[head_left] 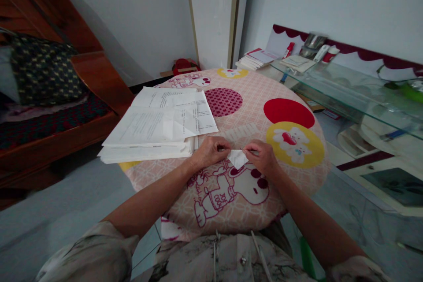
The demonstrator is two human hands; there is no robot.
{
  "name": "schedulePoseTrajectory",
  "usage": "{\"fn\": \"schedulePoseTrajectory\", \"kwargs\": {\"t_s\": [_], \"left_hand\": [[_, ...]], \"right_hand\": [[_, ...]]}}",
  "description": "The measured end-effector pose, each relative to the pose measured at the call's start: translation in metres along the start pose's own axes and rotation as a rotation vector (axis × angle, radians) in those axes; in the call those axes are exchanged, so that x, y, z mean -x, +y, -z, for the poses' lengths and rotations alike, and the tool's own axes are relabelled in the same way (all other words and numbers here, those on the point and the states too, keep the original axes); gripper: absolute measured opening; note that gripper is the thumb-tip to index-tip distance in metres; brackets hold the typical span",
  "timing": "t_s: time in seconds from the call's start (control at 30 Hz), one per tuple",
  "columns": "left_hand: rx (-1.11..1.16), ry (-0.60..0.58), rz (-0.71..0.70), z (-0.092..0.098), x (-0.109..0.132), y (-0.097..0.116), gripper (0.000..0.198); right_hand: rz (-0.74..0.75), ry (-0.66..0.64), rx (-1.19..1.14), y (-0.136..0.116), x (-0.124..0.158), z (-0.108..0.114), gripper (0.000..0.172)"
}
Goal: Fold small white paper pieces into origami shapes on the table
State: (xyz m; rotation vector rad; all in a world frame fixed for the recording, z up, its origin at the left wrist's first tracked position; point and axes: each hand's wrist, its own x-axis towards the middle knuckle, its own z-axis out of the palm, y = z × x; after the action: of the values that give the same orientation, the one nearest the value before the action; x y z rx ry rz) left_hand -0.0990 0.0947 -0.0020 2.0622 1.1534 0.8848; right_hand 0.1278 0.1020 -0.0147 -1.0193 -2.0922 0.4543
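Note:
A small piece of white paper [237, 159], folded to a point at its lower edge, is held just above the table between both hands. My left hand [211, 150] pinches its left corner. At the opposite corner my right hand [262, 155] grips it with closed fingertips. Left of my hands lies a thick stack of printed paper sheets [148, 119], its top sheets creased and slightly spread. Beneath everything is a round table with a patterned pink tablecloth [244, 205]. The fingertips partly hide the paper's corners.
On the right stands a glass-topped shelf unit [350, 97] with a metal container [315, 43], a red bottle [288, 50] and papers. A wooden bench [95, 79] with a dark patterned cushion [46, 70] is on the left. A red bag [185, 66] sits behind the table.

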Motion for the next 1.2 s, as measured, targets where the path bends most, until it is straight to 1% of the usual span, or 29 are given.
{"fn": "schedulePoseTrajectory", "kwargs": {"t_s": [0.17, 0.23, 0.37, 0.43, 0.5, 0.6, 0.77, 0.87, 0.93, 1.03, 1.2], "left_hand": [[0.018, -0.024, 0.01, -0.007, -0.006, 0.005, 0.015], [0.049, -0.033, 0.025, -0.009, -0.008, 0.005, 0.015], [0.085, -0.03, 0.051, -0.011, -0.009, 0.006, 0.015], [0.086, -0.016, 0.061, -0.011, -0.008, 0.007, 0.014], [0.083, -0.005, 0.06, -0.01, -0.007, 0.009, 0.013], [0.08, 0.004, 0.056, -0.009, -0.007, 0.012, 0.013], [0.082, 0.015, 0.055, -0.01, -0.007, 0.015, 0.013], [0.083, 0.03, 0.044, -0.012, -0.008, 0.015, 0.011], [0.087, 0.039, 0.041, -0.013, -0.008, 0.015, 0.01], [0.107, 0.038, 0.044, -0.014, -0.009, 0.014, 0.01], [0.131, 0.006, 0.054, -0.013, -0.009, 0.013, 0.01]], "right_hand": [[0.032, 0.003, -0.002, -0.007, -0.003, -0.003, 0.016], [0.009, -0.01, -0.05, -0.009, -0.004, -0.003, 0.015], [-0.153, -0.05, -0.199, -0.008, -0.003, 0.001, 0.008], [-0.241, -0.075, -0.262, -0.006, -0.001, 0.003, 0.01], [-0.294, -0.095, -0.296, -0.004, 0.0, 0.004, 0.013], [-0.289, -0.082, -0.297, -0.005, 0.0, 0.006, 0.016], [-0.181, -0.071, -0.252, -0.012, -0.005, 0.004, 0.014], [-0.138, -0.041, -0.218, -0.016, -0.008, 0.0, 0.014], [-0.155, -0.023, -0.218, -0.016, -0.01, -0.002, 0.014], [-0.234, -0.033, -0.256, -0.014, -0.01, -0.003, 0.014], [-0.348, -0.034, -0.315, -0.004, -0.009, 0.007, 0.012]]}}
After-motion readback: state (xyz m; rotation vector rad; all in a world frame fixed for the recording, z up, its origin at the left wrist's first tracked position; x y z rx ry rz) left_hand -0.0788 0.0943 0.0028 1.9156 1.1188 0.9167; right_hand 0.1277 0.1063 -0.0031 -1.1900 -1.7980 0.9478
